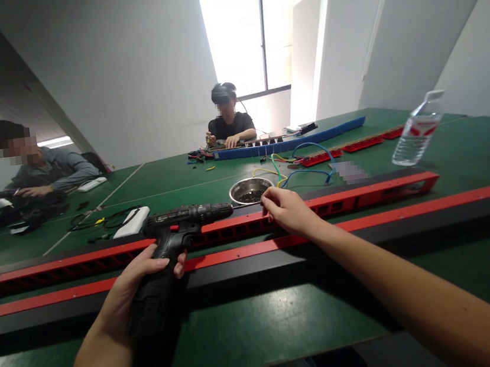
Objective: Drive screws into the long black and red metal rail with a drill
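My left hand [142,269] is wrapped around the grip of a black cordless drill [173,223], which lies level with its long thin bit pointing right. At the bit's tip, my right hand [287,207] is closed in a pinch; whatever is between its fingertips is too small to make out. Just behind those fingers stands a metal bowl [234,195] of small dark pieces, probably screws. Beneath both hands run two long red and black rails, the far rail [340,200] with a row of slots and the near rail [236,256] closer to me.
A tilted-looking water bottle [415,133] stands at the right. Behind the bowl lie coloured wires [308,171] and red strips [360,144]. A white box [131,221] with black cables is at the left. Two people work across the green table [263,330], one beside a blue rail [293,142].
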`<state>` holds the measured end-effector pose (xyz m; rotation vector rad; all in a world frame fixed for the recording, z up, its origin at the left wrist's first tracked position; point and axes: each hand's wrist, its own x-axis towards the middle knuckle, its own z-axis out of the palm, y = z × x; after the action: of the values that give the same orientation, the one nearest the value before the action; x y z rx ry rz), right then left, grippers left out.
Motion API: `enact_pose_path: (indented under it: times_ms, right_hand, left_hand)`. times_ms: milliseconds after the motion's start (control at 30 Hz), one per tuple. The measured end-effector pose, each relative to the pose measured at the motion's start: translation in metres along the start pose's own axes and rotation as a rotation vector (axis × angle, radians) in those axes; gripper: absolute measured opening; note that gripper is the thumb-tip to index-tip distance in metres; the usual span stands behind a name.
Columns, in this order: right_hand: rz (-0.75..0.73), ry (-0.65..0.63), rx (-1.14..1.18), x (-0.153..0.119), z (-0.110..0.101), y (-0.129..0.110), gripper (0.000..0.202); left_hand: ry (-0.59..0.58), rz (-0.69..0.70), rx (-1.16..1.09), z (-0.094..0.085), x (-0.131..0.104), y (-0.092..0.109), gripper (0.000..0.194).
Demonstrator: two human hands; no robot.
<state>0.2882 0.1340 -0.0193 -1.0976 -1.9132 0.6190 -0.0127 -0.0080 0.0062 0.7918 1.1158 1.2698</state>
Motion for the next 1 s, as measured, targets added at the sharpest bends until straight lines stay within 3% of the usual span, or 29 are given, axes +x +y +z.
enact_pose_path:
  times_ms: [1000]
  right_hand:
    - [0.010, -0.032, -0.048, -0.0012, 0.0005, 0.0001, 0.021]
  left_hand:
    - [0.015, 0.012, -0.013, -0.0027, 0.0021, -0.0033, 0.033]
